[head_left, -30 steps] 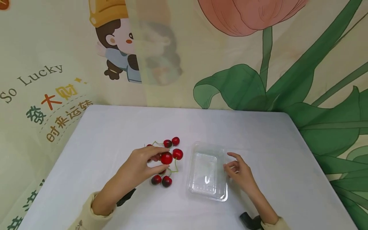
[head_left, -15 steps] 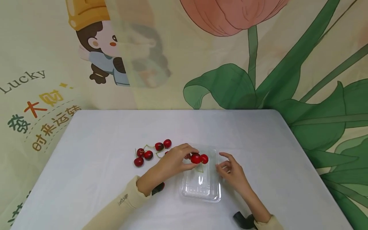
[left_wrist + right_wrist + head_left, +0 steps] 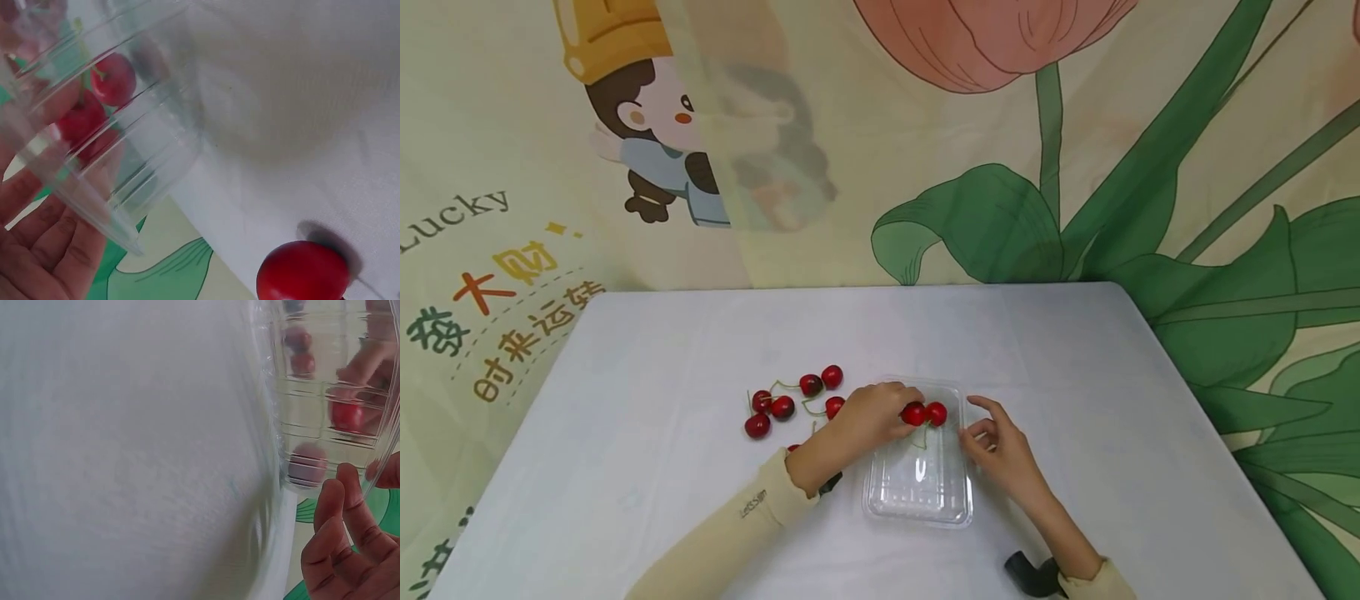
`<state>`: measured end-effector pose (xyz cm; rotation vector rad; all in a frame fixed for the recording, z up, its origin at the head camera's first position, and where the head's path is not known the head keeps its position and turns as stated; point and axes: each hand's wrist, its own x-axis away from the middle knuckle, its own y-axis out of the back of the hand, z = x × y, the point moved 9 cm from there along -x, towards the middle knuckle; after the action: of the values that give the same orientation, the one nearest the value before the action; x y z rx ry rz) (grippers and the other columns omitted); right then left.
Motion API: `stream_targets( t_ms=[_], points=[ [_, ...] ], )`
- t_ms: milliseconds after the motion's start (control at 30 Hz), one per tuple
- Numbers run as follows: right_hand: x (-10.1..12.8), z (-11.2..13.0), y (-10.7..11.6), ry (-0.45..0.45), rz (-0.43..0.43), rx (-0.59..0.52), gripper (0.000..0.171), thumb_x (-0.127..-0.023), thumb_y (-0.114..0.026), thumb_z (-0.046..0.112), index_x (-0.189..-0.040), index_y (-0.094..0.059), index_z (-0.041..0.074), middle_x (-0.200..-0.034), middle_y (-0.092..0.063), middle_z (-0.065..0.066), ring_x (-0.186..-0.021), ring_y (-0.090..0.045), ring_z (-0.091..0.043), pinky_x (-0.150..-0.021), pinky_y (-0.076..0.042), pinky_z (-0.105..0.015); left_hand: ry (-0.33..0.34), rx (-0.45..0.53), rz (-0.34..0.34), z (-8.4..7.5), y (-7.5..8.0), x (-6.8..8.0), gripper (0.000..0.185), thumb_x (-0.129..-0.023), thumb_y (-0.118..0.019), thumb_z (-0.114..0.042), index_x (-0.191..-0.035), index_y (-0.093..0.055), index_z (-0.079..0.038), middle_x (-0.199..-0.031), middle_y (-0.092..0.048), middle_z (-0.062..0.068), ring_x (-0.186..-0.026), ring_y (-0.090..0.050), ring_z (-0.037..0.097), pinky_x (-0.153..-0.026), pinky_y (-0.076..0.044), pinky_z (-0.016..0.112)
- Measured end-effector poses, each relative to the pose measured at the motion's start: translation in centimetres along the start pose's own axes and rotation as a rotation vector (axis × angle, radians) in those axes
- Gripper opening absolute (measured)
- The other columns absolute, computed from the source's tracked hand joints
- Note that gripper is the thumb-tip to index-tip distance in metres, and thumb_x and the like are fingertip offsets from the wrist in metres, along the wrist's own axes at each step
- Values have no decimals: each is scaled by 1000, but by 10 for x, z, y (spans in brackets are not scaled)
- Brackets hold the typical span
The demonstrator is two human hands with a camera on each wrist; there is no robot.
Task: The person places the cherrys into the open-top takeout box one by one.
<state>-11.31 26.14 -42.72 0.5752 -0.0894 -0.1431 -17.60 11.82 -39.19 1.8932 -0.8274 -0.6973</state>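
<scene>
"Cherries (image 3: 757, 426) first. Where do the loose ones lie?"

"Left of the clear plastic container (image 3: 917, 492), on the white table (image 3: 1037, 350). Three are clustered farthest from it, and two sit together off its far left corner. One is closer to it, beside the left hand (image 3: 872, 414), and another, mostly hidden, shows at the edge of the left sleeve (image 3: 722, 533)."

"What is that hand doing?"

"It reaches over the container's left side, thumb and fingers pinching a red cherry (image 3: 913, 414) above the far half. A second cherry (image 3: 936, 413) is right against that one, toward the container's right side, with a thin green stem (image 3: 926, 433) trailing toward the near end."

"Do those two touch the container's floor?"

"I cannot tell. Both wrist views show red fruit through the clear walls."

"And the right hand (image 3: 1002, 450)?"

"Just at the container's right side, fingers loosely bent, tips at the wall. Whether they grip the rim, I cannot tell."

"What else is around the container?"

"A black wrist device (image 3: 1032, 575) to its near right. Well beyond it, past the table, a printed backdrop (image 3: 865, 100) with green leaves (image 3: 992, 225) and a pink flower (image 3: 1000, 42)."
</scene>
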Motion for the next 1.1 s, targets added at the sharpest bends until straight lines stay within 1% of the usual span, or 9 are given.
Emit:
stream_targets(
  t_ms=[167, 267, 400, 533, 700, 833, 933, 1033, 1100],
  points=[
    [0, 0, -1, 17, 0, 0, 51, -88, -68, 3, -134, -47, 1, -79, -67, -6, -60, -58, -11, -56, -49, -22, -9, -116, 41, -1, -14, -6, 24, -83, -79, -18, -103, -70, -8, -87, -71, 4, -77, -65, 15, -67, -55, 24],
    [2, 0, -2, 26, 3, -2, 50, -88, -68, 3, -134, -48, 1, -79, -67, -6, -61, -57, -11, -56, -49, -22, -10, -157, 53, -1, -21, -9, 21, -83, -79, -18, -100, -70, -8, -85, -70, 4, -76, -65, 15, -66, -55, 25],
    [2, 0, -3, 26, -1, 1, 51, -88, -69, 3, -134, -48, 1, -79, -67, -6, -61, -57, -11, -56, -49, -22, -18, -205, 56, -2, -25, -9, 20, -82, -79, -17, -97, -71, -8, -84, -71, 5, -76, -67, 16, -65, -55, 26],
    [3, 0, -3, 24, -4, 2, 51, -88, -69, 3, -134, -48, 1, -79, -67, -5, -61, -57, -11, -56, -49, -22, -18, -239, 58, -3, -27, -10, 20, -82, -79, -19, -98, -71, -8, -85, -70, 5, -77, -68, 16, -64, -55, 25],
    [3, 0, -2, 24, -6, 5, 51, -88, -69, 3, -134, -48, 1, -80, -67, -5, -62, -58, -12, -56, -50, -22, -3, -237, 71, -3, -27, -11, 26, -82, -80, -21, -103, -71, -8, -89, -69, 5, -79, -67, 16, -66, -56, 25],
    [3, 2, -3, 28, -6, 11, 51, -88, -68, 3, -134, -48, 1, -79, -67, -6, -62, -58, -11, -56, -50, -22, 23, -232, 82, -1, -26, -10, 33, -82, -80, -23, -110, -69, -8, -93, -67, 6, -81, -67, 16, -67, -56, 25],
    [3, 3, -4, 32, -2, 19, 50, -88, -68, 3, -134, -47, 0, -80, -67, -5, -63, -58, -11, -57, -50, -22, 37, -201, 78, 1, -21, -8, 39, -84, -79, -25, -118, -67, -9, -100, -68, 7, -85, -67, 17, -72, -56, 26],
    [3, 4, -4, 46, -4, 30, 50, -88, -68, 3, -134, -47, 0, -78, -66, -4, -63, -57, -11, -58, -50, -22, 36, -164, 40, 0, -6, -5, 44, -85, -77, -26, -123, -64, -8, -107, -68, 8, -91, -68, 19, -77, -57, 28],
    [3, 5, -3, 57, -8, 34, 49, -89, -68, 3, -134, -47, 0, -75, -65, -3, -63, -56, -10, -59, -50, -22, 29, -131, -7, 0, 8, -2, 44, -86, -76, -24, -125, -63, -7, -110, -68, 9, -94, -68, 20, -79, -57, 29]
  ],
)
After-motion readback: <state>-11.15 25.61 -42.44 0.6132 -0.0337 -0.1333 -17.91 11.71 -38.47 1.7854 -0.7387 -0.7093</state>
